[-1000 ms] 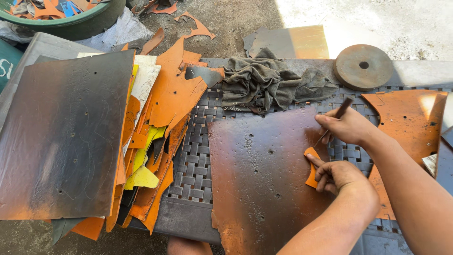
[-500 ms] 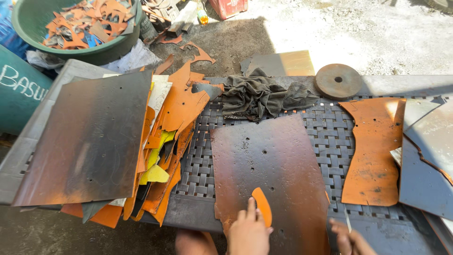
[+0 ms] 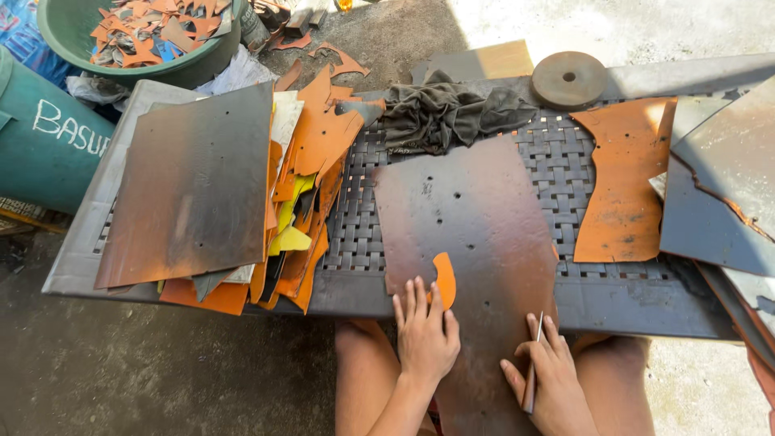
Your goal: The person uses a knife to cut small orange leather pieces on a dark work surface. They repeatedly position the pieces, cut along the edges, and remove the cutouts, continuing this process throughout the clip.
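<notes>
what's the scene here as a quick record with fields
left hand: left hand flat on brown sheet, fingers at orange cutout
right hand: right hand holds thin tool on the sheet
surface: woven table
left of sheet: stack of orange pieces
behind: dark cloth, round disc

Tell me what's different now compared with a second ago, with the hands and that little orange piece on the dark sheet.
Both hands came down from the sheet's right edge to its near end. The left hand now lies flat on the small orange piece, which moved with it. The right hand holds the thin tool, resting low on the dark sheet. The scrap stacks, grey cloth and round disc stayed put.
</notes>
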